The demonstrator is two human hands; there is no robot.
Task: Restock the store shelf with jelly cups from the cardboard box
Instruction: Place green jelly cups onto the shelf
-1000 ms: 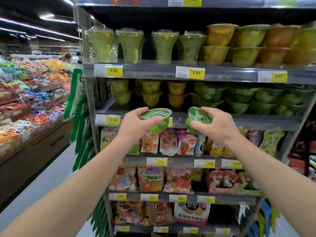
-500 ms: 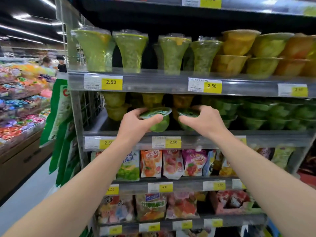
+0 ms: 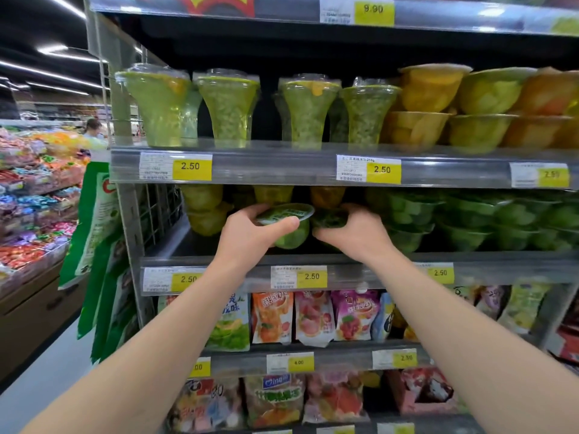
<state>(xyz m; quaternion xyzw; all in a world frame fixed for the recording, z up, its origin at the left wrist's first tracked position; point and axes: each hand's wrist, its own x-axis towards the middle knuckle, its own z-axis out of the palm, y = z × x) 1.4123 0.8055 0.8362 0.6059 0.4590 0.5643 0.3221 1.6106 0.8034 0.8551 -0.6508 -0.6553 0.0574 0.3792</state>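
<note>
Both hands reach into the shelf (image 3: 313,260): left hand (image 3: 250,236) grips a green jelly cup (image 3: 286,225), right hand (image 3: 357,234) clasps another (image 3: 329,219) at three o'clock; neither set down yet, I judge.

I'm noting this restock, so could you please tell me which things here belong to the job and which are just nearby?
Job:
left hand gripping green jelly cup
right hand gripping second green cup
shelf

Nearby:
tall green cups
snack pouches
price tags
</note>
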